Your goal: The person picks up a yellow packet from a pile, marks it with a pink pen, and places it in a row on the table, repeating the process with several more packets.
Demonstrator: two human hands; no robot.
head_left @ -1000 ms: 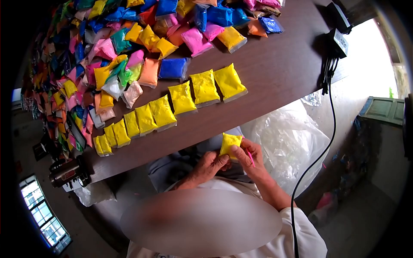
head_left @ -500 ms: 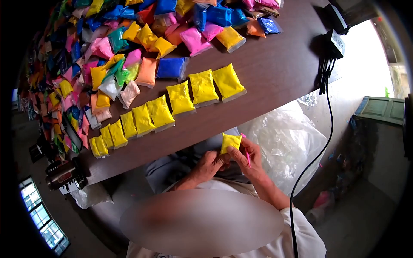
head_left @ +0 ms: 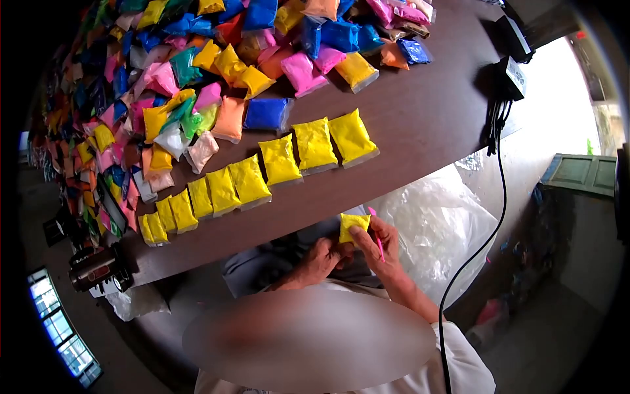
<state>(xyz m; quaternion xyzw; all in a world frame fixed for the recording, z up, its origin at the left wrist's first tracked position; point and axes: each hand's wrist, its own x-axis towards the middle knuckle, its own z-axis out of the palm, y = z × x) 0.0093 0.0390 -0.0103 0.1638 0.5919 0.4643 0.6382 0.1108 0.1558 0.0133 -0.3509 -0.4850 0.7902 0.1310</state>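
Observation:
Just off the table's near edge, a small yellow packet [head_left: 354, 227] is held up in front of my body. My right hand [head_left: 382, 248] pinches it with the thumb across its face, and a thin pink stick-like tool [head_left: 380, 248] is tucked in the same hand. Curled fingers of my left hand [head_left: 321, 260] meet the packet's lower left edge; their tips are partly hidden. On the table, several yellow packets lie in a slanting row, from a small packet [head_left: 156, 228] at the left to a larger packet [head_left: 353, 136] at the right.
A big heap of coloured packets [head_left: 230, 62] covers the far left of the brown table [head_left: 420, 98]. Black adapters [head_left: 514, 77] with a dangling cable [head_left: 504, 190] sit at the right edge. A clear plastic bag [head_left: 440, 223] lies beside my right arm. A dark device [head_left: 100, 268] stands at the left corner.
The table and packets sit slightly lower in view, as the camera has shifted. Both hands keep nearly the same hold; the yellow packet has tilted a little.

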